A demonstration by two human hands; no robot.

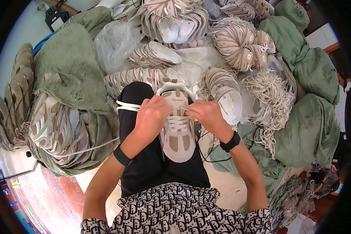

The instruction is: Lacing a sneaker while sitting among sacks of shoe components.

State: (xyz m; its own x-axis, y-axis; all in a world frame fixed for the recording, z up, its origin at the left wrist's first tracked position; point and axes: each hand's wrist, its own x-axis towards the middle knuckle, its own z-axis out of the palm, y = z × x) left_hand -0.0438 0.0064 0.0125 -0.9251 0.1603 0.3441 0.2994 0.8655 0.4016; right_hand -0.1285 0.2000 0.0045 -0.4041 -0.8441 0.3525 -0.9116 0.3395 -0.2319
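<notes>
A beige and white sneaker upper (pixel 178 150) lies on my black-clad lap, toe toward me and heel opening away. Flat white shoelace (pixel 178 125) crosses its front in several rows below the tongue (pixel 175 100). My left hand (pixel 153 117) is closed at the left upper eyelets, fingers pinched on the lace. On the opposite side, my right hand (pixel 208 116) pinches the lace near the right upper eyelets. The fingertips partly cover the top eyelets. Spare white laces (pixel 128 106) loop around my left thigh near the knee.
Nested stacks of similar uppers (pixel 243 45) lie ahead, with more in a green woven sack (pixel 62 66) at left. A tangled heap of laces (pixel 271 97) sits at right beside bulging green sacks (pixel 310 130). Clear plastic bags (pixel 117 45) lie among the stacks.
</notes>
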